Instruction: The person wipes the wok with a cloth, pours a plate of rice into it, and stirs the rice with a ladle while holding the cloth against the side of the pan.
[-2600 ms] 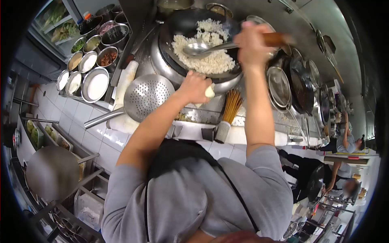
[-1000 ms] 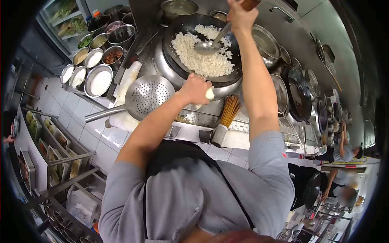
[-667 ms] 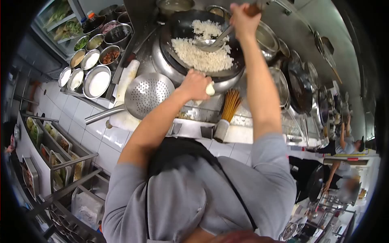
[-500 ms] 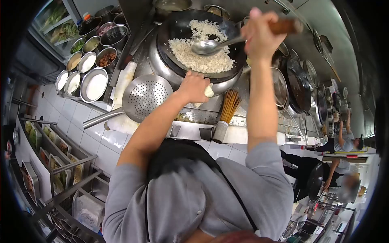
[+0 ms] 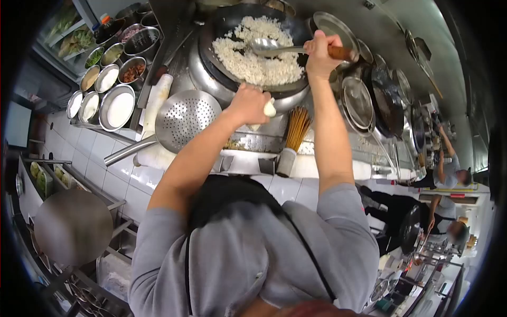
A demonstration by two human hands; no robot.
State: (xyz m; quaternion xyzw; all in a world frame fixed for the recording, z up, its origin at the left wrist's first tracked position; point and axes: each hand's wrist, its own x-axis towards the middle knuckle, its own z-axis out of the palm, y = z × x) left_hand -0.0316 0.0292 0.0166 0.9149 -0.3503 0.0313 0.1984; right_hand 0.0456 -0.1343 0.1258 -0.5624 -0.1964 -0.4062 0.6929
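Observation:
White cooked rice [image 5: 282, 73] is spread in a large black wok [image 5: 212, 33] on the stove. My right hand [image 5: 321, 57] is closed around the wooden-handled ladle [image 5: 288, 49]; its metal bowl rests in the rice with the hollow facing up. At the near rim of the wok, my left hand [image 5: 247, 103] is closed on a pale folded cloth [image 5: 270, 108], and its fingers grip the rim there. Just right of that hand lies a bamboo wok brush [image 5: 298, 129]. A perforated strainer [image 5: 188, 120] sits to its left.
Metal tubs of white powder [image 5: 124, 110], chopped red-brown pieces [image 5: 133, 73] and greens stand at the left. Round mesh strainers [image 5: 358, 103] and another dark wok [image 5: 387, 100] are on the right. Two co-workers [image 5: 446, 169] stand farther right. A trolley of trays is at lower left.
My right hand has lowered and moved left, and the ladle handle is now nearly level. The ladle bowl has shifted within the rice. A blurred round shape has appeared at the lower left.

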